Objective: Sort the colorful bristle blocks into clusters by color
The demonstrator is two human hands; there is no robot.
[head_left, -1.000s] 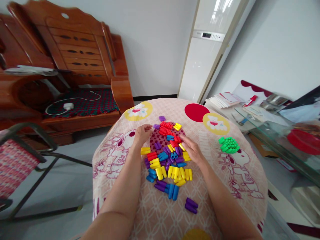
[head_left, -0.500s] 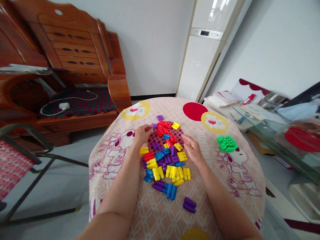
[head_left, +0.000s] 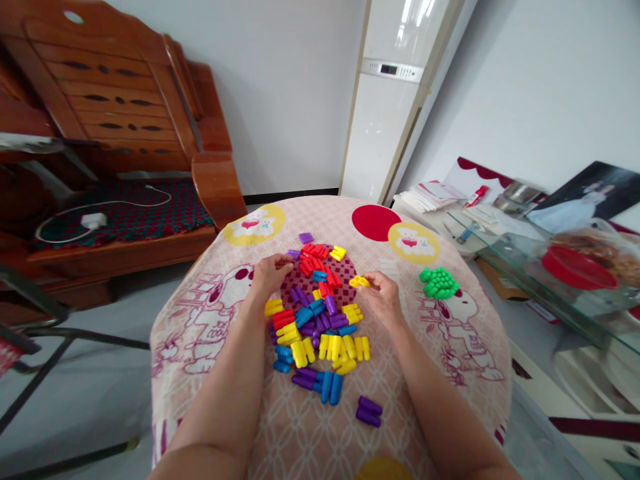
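Observation:
My right hand (head_left: 384,293) pinches a yellow plastic toy block (head_left: 359,282) made of joined rounded tubes, held at the right side of the pile. My left hand (head_left: 270,275) rests at the pile's left edge, fingers bent and slightly apart, with nothing seen in it. Just beyond its fingertips lies a purple block (head_left: 293,254). Between my hands are red blocks (head_left: 315,252), another yellow block (head_left: 338,253) and a small blue block (head_left: 320,275). Nearer to me, yellow, blue and purple blocks (head_left: 323,323) lie heaped together. A purple block pair (head_left: 369,411) lies apart in front.
A cluster of green blocks (head_left: 439,283) sits at the right on the round, cloth-covered table (head_left: 210,400). Further right stands a glass-topped table (head_left: 540,280) with a red bowl (head_left: 580,267). A wooden bench (head_left: 125,120) is at the back left, a folding chair (head_left: 55,353) at the left.
My right hand has taken hold of a yellow block from the pile's right side. My left hand stays by the purple block. The view has turned slightly to the right.

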